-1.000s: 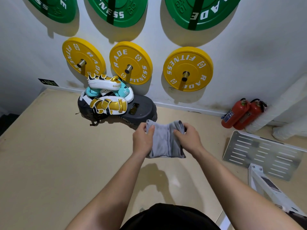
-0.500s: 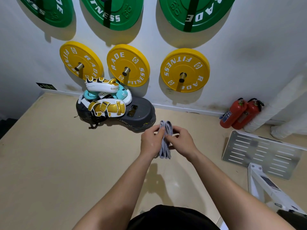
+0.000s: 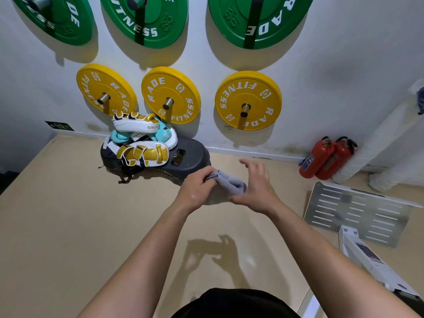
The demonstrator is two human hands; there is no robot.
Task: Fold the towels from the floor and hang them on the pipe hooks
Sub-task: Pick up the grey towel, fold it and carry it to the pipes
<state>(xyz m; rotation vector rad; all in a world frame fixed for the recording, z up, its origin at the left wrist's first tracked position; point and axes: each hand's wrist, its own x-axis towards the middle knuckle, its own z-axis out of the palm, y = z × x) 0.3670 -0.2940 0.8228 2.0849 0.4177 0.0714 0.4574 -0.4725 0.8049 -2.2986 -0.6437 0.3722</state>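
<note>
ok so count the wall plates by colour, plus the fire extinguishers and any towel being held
green plates: 3
yellow plates: 3
red fire extinguishers: 2
grey towel: 1
total: 9

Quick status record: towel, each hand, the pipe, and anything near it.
towel: grey, folded small, held in the air above the floor
left hand: grips the towel's left end, fingers curled round it
right hand: fingers straight, against the towel's right side
pipe: white, wrapped, slanting along the right wall
hooks: cannot make out
fire extinguishers: two, red, at the pipe's foot
</note>
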